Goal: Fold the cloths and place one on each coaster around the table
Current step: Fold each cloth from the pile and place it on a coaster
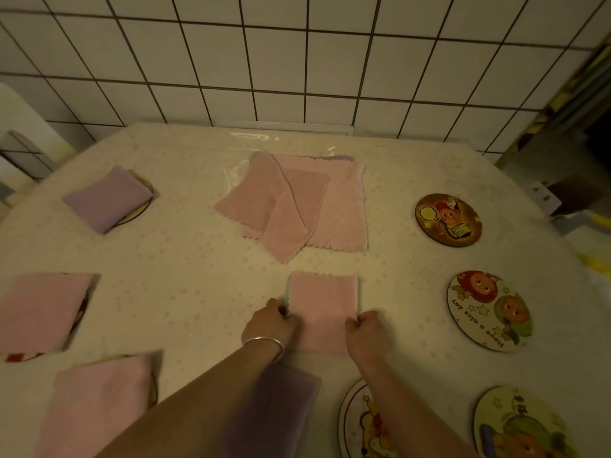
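Observation:
A pink cloth point(322, 305) lies folded into a strip on the table in front of me. My left hand point(269, 325) pinches its left edge and my right hand point(365, 330) pinches its right edge, fingers curled. A pile of unfolded pink cloths point(307, 200) sits at the table's middle. Folded cloths cover coasters on the left: a purple one point(105, 198), a pink one point(39, 312) and another pink one point(99, 404). A purple folded cloth point(277, 401) lies under my left forearm. Bare round coasters lie at the right point(448, 219), point(489, 310), point(522, 424) and near my right arm point(355, 421).
The table point(185, 259) has a pale dotted cover and stands against a white tiled wall point(297, 61). A pale chair back point(20, 133) is at the far left. Dark furniture point(575, 193) stands past the table's right edge.

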